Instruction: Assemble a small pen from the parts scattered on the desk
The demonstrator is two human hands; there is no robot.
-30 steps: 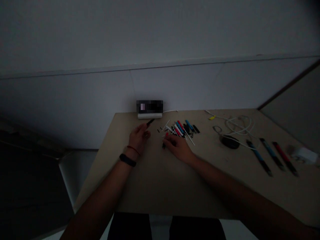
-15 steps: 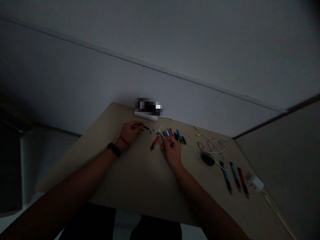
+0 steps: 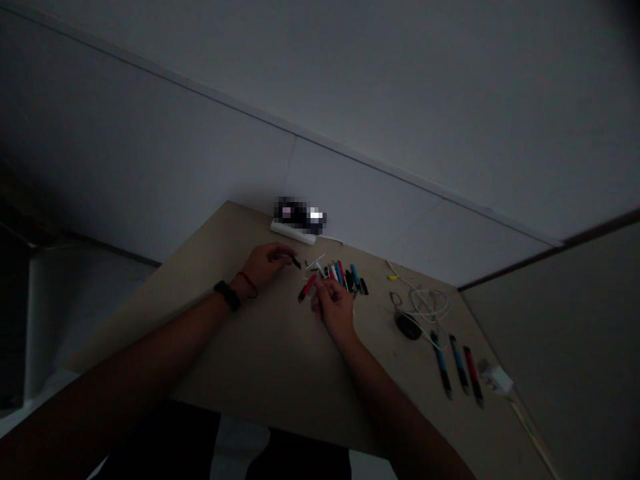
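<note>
While the left hand (image 3: 267, 265) pinches a black part (image 3: 297, 263) by one end, seemingly leaving its tip free, the right hand (image 3: 335, 305) bunches beside pen parts (image 3: 341, 270), any hold unclear; a red barrel (image 3: 309, 285) lies just left of it.

Wears a broad black wristband (image 3: 227, 295) on the left wrist, plain and curved close around it. Just beside the wristband, toward the left hand (image 3: 266, 261), carries a thin red bracelet (image 3: 249, 283), cord-like and looped around. To the right of the wristband, shows a bare right forearm (image 3: 390, 407); below the wristband, dark cloth (image 3: 160, 437) over both thighs, too dim for seams.
</note>
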